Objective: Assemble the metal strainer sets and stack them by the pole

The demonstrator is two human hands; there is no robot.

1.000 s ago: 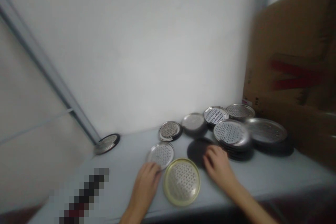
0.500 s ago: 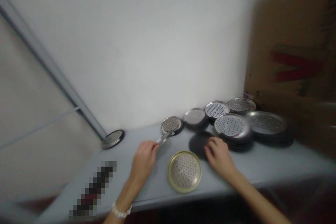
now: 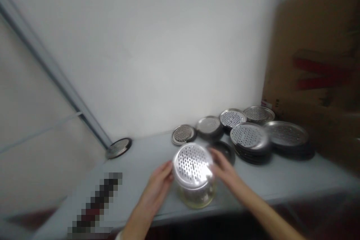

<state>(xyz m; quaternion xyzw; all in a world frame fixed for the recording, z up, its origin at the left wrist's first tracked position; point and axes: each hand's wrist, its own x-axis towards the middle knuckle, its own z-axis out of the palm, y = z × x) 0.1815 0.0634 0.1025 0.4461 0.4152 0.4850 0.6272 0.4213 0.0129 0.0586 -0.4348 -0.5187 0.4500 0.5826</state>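
A round metal grater disc [image 3: 192, 163] is held in front of me, tilted so its holed face shows. My left hand [image 3: 159, 182] is closed on its left edge, and my right hand [image 3: 226, 168] grips the right edge. Below the held disc lies a gold-rimmed grater disc [image 3: 198, 205] on the grey table, partly covered from sight. Just behind my right hand is a dark round piece [image 3: 229, 152], lying flat and partly hidden. Beyond my hands, a dark-rimmed grater disc [image 3: 183, 134] rests on the table near the wall.
Stacks of grater discs [image 3: 249, 137] stand at the back right, with another stack [image 3: 287, 135] beside a large cardboard box [image 3: 312, 45]. One disc [image 3: 119, 147] lies at the far left by the wall. A pixelated dark strip [image 3: 97, 202] is at left front.
My left hand has brought the metal disc from the back towards me, over the gold-rimmed one. My right hand has left the dark round piece and taken the held disc's other edge.
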